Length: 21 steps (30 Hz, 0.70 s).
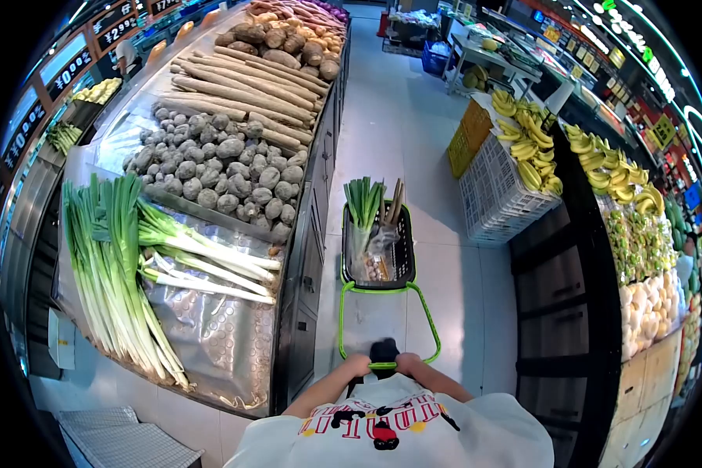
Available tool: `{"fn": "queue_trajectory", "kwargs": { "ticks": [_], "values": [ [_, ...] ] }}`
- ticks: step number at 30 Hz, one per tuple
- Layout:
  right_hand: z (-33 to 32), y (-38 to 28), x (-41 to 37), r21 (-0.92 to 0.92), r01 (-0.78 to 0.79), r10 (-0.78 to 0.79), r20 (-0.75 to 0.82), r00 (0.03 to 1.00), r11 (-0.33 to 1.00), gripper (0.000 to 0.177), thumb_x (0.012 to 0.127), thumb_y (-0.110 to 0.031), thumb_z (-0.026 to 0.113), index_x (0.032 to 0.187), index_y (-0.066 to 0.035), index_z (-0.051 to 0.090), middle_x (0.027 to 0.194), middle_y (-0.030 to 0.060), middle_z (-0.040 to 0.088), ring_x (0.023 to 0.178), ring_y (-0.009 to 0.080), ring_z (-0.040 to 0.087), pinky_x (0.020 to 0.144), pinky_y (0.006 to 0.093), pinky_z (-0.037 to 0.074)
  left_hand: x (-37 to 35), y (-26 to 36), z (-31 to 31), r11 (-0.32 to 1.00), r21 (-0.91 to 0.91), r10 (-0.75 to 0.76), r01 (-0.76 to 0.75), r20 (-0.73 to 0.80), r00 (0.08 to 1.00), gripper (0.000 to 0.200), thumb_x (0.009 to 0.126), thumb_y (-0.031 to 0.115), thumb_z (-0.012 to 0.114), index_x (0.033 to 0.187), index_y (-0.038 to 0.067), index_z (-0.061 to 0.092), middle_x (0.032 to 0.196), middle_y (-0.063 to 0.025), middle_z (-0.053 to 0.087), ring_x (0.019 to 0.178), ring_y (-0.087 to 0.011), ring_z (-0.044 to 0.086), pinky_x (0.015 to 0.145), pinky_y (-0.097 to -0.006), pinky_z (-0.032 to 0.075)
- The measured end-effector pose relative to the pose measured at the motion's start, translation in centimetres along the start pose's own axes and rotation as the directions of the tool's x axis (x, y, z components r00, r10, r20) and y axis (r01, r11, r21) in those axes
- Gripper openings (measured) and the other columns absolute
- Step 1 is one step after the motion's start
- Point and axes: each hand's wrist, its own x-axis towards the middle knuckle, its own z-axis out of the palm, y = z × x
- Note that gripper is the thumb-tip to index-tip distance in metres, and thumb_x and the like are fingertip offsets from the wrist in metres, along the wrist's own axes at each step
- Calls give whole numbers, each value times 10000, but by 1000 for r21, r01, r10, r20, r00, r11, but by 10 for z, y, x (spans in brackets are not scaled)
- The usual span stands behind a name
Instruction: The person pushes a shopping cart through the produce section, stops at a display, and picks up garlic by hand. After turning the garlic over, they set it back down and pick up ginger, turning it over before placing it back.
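Ahead of the black basket point(405, 251), a strip of pale floor point(377, 117) leaves room to pass. Close on the basket's left, the vegetable worktop point(210, 327) blocks the way. To its right lies more floor, bounded by stacked crates point(501, 183) ahead and a dark display stand point(550, 320) farther out. Leeks point(364, 201) and brown stalks point(395, 201) obstruct its far end; the green handle point(430, 318) frames a gap behind it.

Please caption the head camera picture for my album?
Left hand and right hand on the green handle of a black basket holding green stalks.
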Motion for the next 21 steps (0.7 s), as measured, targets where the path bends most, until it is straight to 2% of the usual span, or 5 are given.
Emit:
{"fn": "queue_trajectory", "kwargs": {
  "ticks": [7,14,18,19,21],
  "values": [
    [-55,16,58,27,12,-15,93,996,1000,386,751,-322,636,1046,-86,718,1059,173,689,1002,321,659,864,429,525,45,-11,-68,995,74,-74,68,81,994,340,743,343,651,948,84,728,998,-142,705,932,-324,674,818,-451,531],
    [-118,36,159,46,456,-454,222,863,889,402,777,-321,631,1118,-118,699,1147,181,665,1054,295,648,878,395,505,99,-51,-137,983,80,-180,163,317,931,426,750,349,626,1055,65,711,1079,-170,690,976,-318,672,835,-411,525],
    [-205,42,132,110,341,-358,296,885,934,345,850,-308,566,1108,-122,700,1040,185,687,979,311,669,844,386,507,119,-60,-195,976,67,-218,208,356,909,433,738,351,624,1039,53,712,1037,-176,700,949,-327,674,813,-421,518],
    [-226,53,115,387,342,-432,175,885,856,348,844,-303,580,1111,-113,696,1039,181,688,962,307,670,839,383,506,128,-63,-212,973,81,-231,217,381,895,429,732,353,627,1028,55,716,1020,-174,704,937,-329,676,802,-425,518],
    [-254,67,94,818,333,-465,-92,881,470,357,831,-293,607,1117,-96,690,1038,175,688,929,299,672,828,376,504,141,-68,-234,980,71,-198,186,356,913,425,722,362,624,1000,56,723,989,-168,710,898,-326,684,779,-424,522]
  ]
}}
